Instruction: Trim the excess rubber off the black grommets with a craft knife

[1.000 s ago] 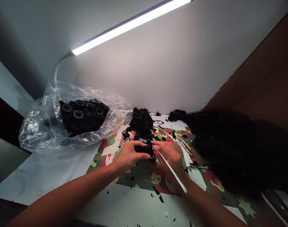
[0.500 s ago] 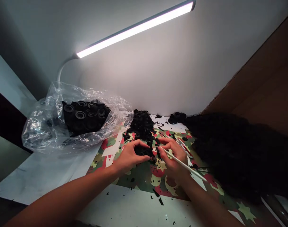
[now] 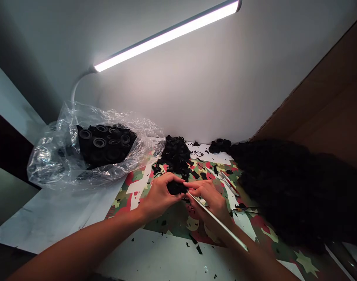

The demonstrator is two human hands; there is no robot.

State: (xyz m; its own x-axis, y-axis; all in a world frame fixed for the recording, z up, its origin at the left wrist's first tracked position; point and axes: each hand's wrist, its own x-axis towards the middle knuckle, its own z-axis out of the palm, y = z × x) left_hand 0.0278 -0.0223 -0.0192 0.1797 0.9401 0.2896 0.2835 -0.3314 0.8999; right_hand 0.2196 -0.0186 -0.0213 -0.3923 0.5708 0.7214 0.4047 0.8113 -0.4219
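Note:
My left hand [image 3: 158, 194] curls its thumb and fingers round a small black rubber-looking part [image 3: 175, 187]. Its exact shape is largely hidden by the fingers. My right hand [image 3: 209, 198] grips a long, thin, pale stick-like tool [image 3: 222, 224], whose near end slants down to the right over the wrist. At the part's right side, the tool's far end and the right fingertips meet the left fingertips. Beneath both hands lies a camouflage-patterned sheet [image 3: 175, 220] strewn with black scraps.
A clear plastic bag [image 3: 49, 160] at left holds several black ringed parts [image 3: 100, 143]. Black scraps [image 3: 175, 150] are heaped beyond my hands. A large black pile [image 3: 292, 191] fills the right. A red-and-silver cutter [image 3: 230, 184] lies beside my right hand. A lit lamp [image 3: 169, 35] hangs above.
My right hand has moved left to the left hand, bringing the tool's far end against the black part. The tool now slopes more steeply. My left hand stays nearly in place.

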